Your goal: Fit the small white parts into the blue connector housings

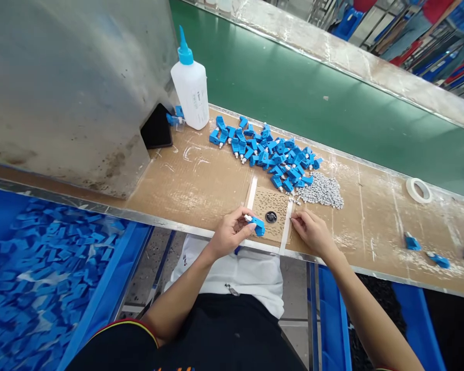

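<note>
My left hand [233, 231] holds a blue plastic part [258, 225] with a white tip, pinched between thumb and fingers. Right of it, a small black round dish [271, 217] sits on a cardboard square [272, 198] dotted with dark marks and edged by white tape strips. My right hand [308, 226] is beside the right tape strip [286, 226], fingertips pinched together; what they hold, if anything, is too small to make out. Behind the hands lie a heap of blue parts [278, 154] and a pile of small grey pieces [320, 190].
A white bottle [193, 95] with a blue nozzle stands near a metal housing [69, 93]. A tape roll [419, 191] and a few blue parts [412, 242] lie to the right. A blue bin [100, 293] of parts is at lower left; a green belt [294, 77] runs behind.
</note>
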The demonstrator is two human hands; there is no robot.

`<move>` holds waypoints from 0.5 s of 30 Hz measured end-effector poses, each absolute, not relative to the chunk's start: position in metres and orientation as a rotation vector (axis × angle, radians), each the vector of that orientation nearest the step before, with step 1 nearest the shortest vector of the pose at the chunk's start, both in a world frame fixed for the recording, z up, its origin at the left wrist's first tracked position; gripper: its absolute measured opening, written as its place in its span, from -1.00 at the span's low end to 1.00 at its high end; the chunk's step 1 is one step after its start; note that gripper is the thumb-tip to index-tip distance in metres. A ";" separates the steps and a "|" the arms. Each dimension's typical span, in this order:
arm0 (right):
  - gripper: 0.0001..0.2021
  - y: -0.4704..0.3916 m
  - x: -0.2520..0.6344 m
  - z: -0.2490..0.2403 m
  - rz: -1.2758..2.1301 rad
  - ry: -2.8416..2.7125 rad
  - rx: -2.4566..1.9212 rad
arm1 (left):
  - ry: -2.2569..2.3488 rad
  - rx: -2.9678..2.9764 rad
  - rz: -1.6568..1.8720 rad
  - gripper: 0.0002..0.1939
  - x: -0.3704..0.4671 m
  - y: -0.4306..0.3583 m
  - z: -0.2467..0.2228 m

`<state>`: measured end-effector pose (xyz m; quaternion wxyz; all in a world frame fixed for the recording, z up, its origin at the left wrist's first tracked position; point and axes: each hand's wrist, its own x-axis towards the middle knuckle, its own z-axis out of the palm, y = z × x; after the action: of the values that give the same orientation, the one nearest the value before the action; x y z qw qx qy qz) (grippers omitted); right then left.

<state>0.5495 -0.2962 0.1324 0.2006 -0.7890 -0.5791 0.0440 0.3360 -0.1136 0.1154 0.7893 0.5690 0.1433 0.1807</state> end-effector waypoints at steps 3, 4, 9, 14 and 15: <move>-0.81 -0.295 0.550 0.135 0.172 -1.620 -2.217 | 0.314 1.236 0.391 -0.68 0.336 -0.114 0.114; -0.81 -0.293 0.550 0.137 0.194 -1.618 -2.230 | 0.313 1.240 0.392 -0.68 0.336 -0.114 0.114; -0.85 -0.288 0.556 0.143 0.331 -1.637 -2.314 | 0.296 1.228 0.393 -0.71 0.335 -0.113 0.114; -0.89 -0.283 0.557 0.154 0.399 -1.623 -2.302 | 0.308 1.199 0.403 -0.68 0.336 -0.113 0.115; -0.89 -0.282 0.555 0.157 0.385 -1.619 -2.285 | 0.311 1.186 0.404 -0.67 0.336 -0.113 0.115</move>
<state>0.5553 -0.2820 0.1574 0.1569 -0.7984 -0.5656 0.1347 0.3360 -0.1135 0.1146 0.7989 0.5525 0.1451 0.1883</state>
